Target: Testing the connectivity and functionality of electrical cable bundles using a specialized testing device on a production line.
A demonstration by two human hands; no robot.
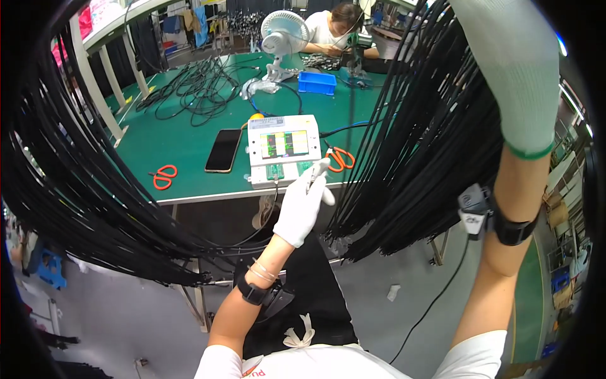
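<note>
My left hand [302, 205], in a white glove, reaches to the front edge of a white tester box [282, 121] with a small lit screen. Its fingers are pinched together at the box's right green socket; a small greyish bit shows between them, too little to name. A cable plug [276, 180] sits at the left green socket, its cord hanging down. My right arm is raised at the upper right, its gloved hand [514, 69] beside a hanging bundle of black cables [416, 132]. The fingers of that hand lie beyond the picture's top edge.
A second black cable bundle [76, 183] curves down the left. On the green table [189, 142] lie a phone [223, 150], orange-handled scissors [165, 177], another pair [341, 159], loose cables [196, 88] and a blue bin [317, 83]. Behind stand a fan [281, 38] and a seated person [334, 28].
</note>
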